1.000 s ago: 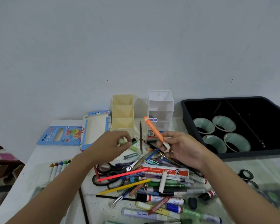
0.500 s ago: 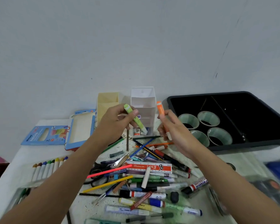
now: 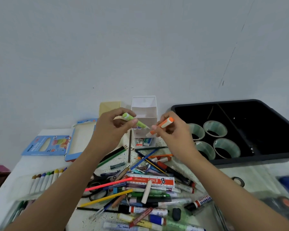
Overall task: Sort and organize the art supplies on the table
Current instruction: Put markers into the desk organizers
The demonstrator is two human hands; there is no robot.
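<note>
1. Nearest the camera, the unsorted pile [image 3: 140, 197] of pens, markers, pencils, a red ruler [image 3: 150, 180] and black scissors [image 3: 97, 187] is spread over the table [image 3: 10, 172]. It is best left undisturbed until the two raised pieces are placed.
2. Above the far edge of the pile, a green stick [image 3: 137, 122] is pinched by the left hand [image 3: 110, 130] between thumb and curled fingers. An orange stick [image 3: 163, 125] is pinched the same way by the right hand [image 3: 172, 135].
3. The step in hand is judged to be comparing the pair before it is put away. It would be done well if both sticks were kept gripped near the middle, matched by kind rather than colour, and lowered one at a time so nothing is knocked.
4. The green stick is seen tilted down to the right, with a pale band near its upper end. The orange stick is tilted down to the left, with a white section along its lower half. Their lower tips are held near each other, apparently not touching. Whether they are crayons or highlighters cannot be told.
5. Just behind the hands, a white organiser [image 3: 144, 112] and a beige organiser [image 3: 109, 105] stand against the wall. An open blue box [image 3: 80, 140] lies to the left and would seem a likely home.
6. Farther right, rolls of tape [image 3: 215, 129] are held in a black tray [image 3: 257, 160].
</note>
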